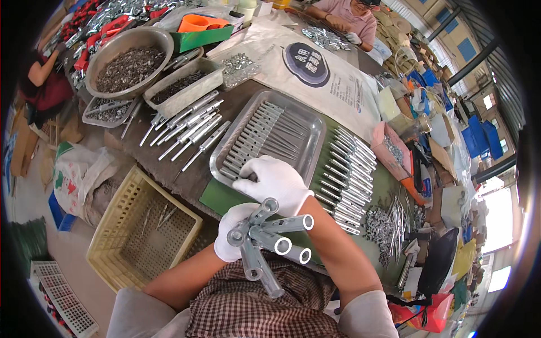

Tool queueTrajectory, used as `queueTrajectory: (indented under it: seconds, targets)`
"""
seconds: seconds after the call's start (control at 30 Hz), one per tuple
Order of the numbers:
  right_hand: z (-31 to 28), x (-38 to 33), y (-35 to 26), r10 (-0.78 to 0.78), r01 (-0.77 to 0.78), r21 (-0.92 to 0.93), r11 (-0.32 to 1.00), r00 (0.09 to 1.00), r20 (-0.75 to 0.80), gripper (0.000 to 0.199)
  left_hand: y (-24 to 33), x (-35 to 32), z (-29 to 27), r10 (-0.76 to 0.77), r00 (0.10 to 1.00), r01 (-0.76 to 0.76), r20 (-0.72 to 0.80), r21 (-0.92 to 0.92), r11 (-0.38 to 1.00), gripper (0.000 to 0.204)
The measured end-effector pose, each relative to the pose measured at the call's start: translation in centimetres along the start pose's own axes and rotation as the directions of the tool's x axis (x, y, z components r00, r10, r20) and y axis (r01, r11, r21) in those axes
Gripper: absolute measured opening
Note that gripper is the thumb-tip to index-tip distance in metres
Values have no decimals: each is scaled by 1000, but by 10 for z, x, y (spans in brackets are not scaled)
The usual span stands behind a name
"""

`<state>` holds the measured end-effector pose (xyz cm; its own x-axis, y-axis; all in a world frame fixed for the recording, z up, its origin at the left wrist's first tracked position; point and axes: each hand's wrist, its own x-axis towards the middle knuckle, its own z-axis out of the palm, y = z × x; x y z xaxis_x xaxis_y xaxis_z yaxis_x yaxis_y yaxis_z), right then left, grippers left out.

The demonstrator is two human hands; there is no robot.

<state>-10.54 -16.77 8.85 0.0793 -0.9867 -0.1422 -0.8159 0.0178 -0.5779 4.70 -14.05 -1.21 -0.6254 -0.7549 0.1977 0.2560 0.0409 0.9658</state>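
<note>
My left hand (229,234), in a white glove, is closed round a bundle of several shiny metal tubes (274,241); their open ends fan out toward me. Just beyond it, my right hand (273,183), also gloved in white, reaches over the near edge of a metal tray (316,141). Its fingers are curled by the lower end of a row of drilled metal tubes with thin rods (259,127) lying in the tray. What the right fingertips hold, if anything, is hidden.
Finished-looking metal rods (346,180) lie in a row to the right, beside loose small parts (386,231). More rods (189,127) lie left of the tray. A bowl of dark screws (163,42) stands farther back. A yellow crate (107,236) sits at lower left. Another person (360,22) works opposite.
</note>
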Motion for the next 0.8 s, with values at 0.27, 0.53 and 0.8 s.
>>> queueTrajectory:
  seconds: [0.27,0.53,0.8]
  targets:
    - [7,3,-7,161,-160,39,986,987,-29,25,-17,-7,-5,103,994,-110,44,249,962,46]
    - [-12,-16,13,-7,45,292,955,991,-130,37,-32,-6,-1,-204,979,188,6,-417,889,43]
    - [-67,-120,-23,267,519,673,527,651,-711,32,1,7,12,-309,950,141,-40,-828,542,14]
